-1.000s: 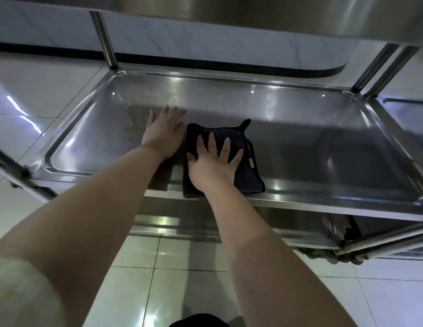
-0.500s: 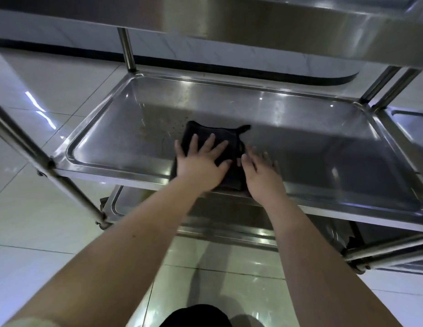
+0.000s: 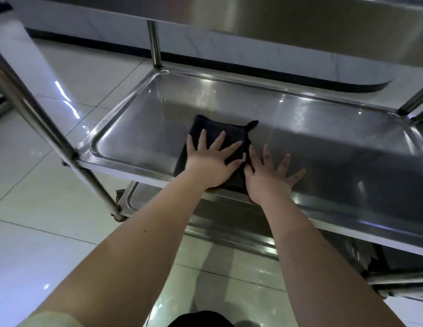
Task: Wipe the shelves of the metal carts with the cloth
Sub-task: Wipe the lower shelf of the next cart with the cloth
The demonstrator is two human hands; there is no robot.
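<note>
A folded black cloth (image 3: 207, 128) lies on the middle shelf (image 3: 323, 128) of a steel cart, near its front rim. My left hand (image 3: 211, 159) presses flat on the cloth with fingers spread. My right hand (image 3: 268, 175) rests flat on the bare metal just right of the cloth, fingers spread, thumb touching the cloth's edge. The near part of the cloth is hidden under my left palm.
The upper shelf (image 3: 300, 24) overhangs close above. A lower shelf (image 3: 229, 223) sits beneath. Upright posts stand at the front left (image 3: 40, 119) and back left (image 3: 154, 43). A second cart's frame (image 3: 399, 279) adjoins at right. Glossy tiled floor (image 3: 40, 208) surrounds the cart.
The hands swapped on the cloth: a second ago the right hand pressed it, now the left one does. The right hand has spread flat on the metal beside it.
</note>
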